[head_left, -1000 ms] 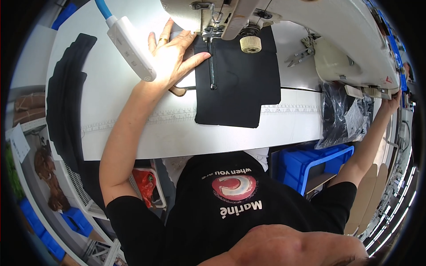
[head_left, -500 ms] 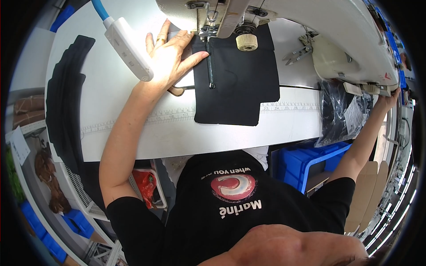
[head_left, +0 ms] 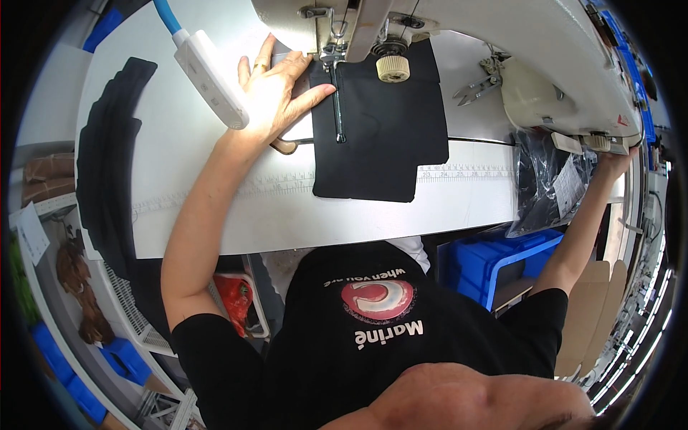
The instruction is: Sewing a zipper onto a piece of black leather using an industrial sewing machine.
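A black fabric piece (head_left: 387, 150) with a zip (head_left: 340, 115) set into it lies under the presser foot (head_left: 330, 59) of a sewing machine (head_left: 516, 32). My left hand (head_left: 276, 97) rests flat and open at the left edge of the fabric, fingers spread, the thumb reaching over to the zip. A ring is on one finger. Far to the right, my right hand (head_left: 618, 163) is at the end of the machine, by its handwheel side. Its fingers are mostly hidden behind the machine there.
A white lamp (head_left: 211, 79) on a blue cable hangs over my left wrist. Stacked black fabric (head_left: 107, 158) drapes over the table's left side. Thread snips (head_left: 476, 89) lie behind the fabric, a clear plastic bag (head_left: 548, 186) at right. A blue crate (head_left: 466, 269) stands below the table edge.
The whole view has shifted very slightly. Both hands and the fabric keep practically the same places.
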The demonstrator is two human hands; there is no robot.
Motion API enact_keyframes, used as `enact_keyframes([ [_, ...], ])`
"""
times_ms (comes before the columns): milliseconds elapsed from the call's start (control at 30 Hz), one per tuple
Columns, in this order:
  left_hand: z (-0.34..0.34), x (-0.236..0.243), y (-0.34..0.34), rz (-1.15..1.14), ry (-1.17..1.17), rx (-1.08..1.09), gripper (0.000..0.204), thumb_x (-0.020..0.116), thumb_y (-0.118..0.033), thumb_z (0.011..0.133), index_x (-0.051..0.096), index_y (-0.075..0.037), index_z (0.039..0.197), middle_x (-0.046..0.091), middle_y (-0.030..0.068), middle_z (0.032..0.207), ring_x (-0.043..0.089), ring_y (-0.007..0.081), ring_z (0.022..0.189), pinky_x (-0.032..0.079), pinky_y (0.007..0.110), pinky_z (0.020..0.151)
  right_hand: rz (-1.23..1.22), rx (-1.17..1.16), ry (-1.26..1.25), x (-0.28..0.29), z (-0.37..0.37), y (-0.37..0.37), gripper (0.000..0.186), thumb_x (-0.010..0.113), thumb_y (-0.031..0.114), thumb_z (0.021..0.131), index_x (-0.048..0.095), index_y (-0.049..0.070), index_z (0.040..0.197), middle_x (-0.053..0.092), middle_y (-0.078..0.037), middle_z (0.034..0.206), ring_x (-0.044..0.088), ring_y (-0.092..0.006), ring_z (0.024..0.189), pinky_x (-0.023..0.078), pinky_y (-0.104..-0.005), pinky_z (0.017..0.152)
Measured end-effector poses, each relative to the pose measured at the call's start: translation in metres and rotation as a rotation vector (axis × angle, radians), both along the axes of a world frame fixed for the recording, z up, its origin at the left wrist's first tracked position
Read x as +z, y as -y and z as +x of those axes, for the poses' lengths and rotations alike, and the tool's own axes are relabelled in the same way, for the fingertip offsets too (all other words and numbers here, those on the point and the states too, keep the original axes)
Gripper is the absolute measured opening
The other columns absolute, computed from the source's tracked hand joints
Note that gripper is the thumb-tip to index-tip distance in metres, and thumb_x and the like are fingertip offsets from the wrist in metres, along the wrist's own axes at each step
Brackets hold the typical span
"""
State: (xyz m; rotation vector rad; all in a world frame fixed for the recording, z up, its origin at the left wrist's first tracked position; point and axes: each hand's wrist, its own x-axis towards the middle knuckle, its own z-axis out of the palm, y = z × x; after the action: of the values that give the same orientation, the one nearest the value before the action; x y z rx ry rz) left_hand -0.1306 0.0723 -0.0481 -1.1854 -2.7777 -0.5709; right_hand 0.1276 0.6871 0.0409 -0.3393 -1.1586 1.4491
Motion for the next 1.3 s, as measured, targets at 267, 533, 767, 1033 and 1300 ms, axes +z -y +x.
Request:
enact_keyframes([
  [267,0.002,-0.007,0.001,0.065,-0.242,-0.035,0.06,0.069,-0.047,0.083,0.064,-0.001,0.119,0.07,0.0096,0.092,0.053,0.0301,0.104,0.022,0.053,0.105,1.473,-0.081,0.691,-0.037,-0.04,0.285,0.031,0.059,0.016,0.092,0.059,0.0,0.118,0.057,-0.016,0.125,0.058,-0.0278,0.109,0.044,-0.0386,0.1],
  [533,0.025,-0.01,0.022,0.278,-0.323,-0.216,0.047,0.076,-0.034,0.074,0.067,-0.017,0.117,0.064,-0.0074,0.123,0.05,0.0287,0.126,0.019,0.068,0.105,1.615,0.31,0.616,-0.082,-0.159,0.407,0.04,0.069,0.012,0.08,0.065,0.014,0.12,0.059,-0.003,0.081,0.06,-0.019,0.07,0.049,-0.0311,0.061],
  [767,0.029,0.003,0.02,0.253,-0.349,-0.187,0.043,0.082,-0.027,0.067,0.072,-0.014,0.107,0.068,-0.0025,0.112,0.056,0.0289,0.118,0.039,0.043,0.101,1.577,0.365,0.657,-0.086,-0.16,0.41,0.029,0.07,0.019,0.081,0.067,0.014,0.109,0.062,-0.004,0.093,0.06,-0.0183,0.071,0.05,-0.0319,0.057],
  [1033,0.023,0.005,0.023,0.217,-0.285,-0.208,0.042,0.081,-0.03,0.069,0.072,-0.016,0.107,0.067,-0.0015,0.114,0.056,0.0259,0.115,0.033,0.047,0.1,1.64,0.401,0.524,-0.08,-0.153,0.423,0.028,0.073,0.02,0.079,0.068,0.01,0.106,0.064,0.0,0.103,0.055,-0.0178,0.085,0.048,-0.0306,0.069],
  [1300,0.018,-0.002,0.023,0.174,-0.22,-0.228,0.041,0.071,-0.035,0.08,0.068,-0.021,0.118,0.06,-0.0047,0.126,0.05,0.0258,0.115,0.024,0.065,0.103,1.63,0.401,0.52,-0.084,-0.154,0.42,0.027,0.073,0.018,0.08,0.068,0.01,0.105,0.064,-0.001,0.105,0.056,-0.018,0.086,0.048,-0.0312,0.071],
])
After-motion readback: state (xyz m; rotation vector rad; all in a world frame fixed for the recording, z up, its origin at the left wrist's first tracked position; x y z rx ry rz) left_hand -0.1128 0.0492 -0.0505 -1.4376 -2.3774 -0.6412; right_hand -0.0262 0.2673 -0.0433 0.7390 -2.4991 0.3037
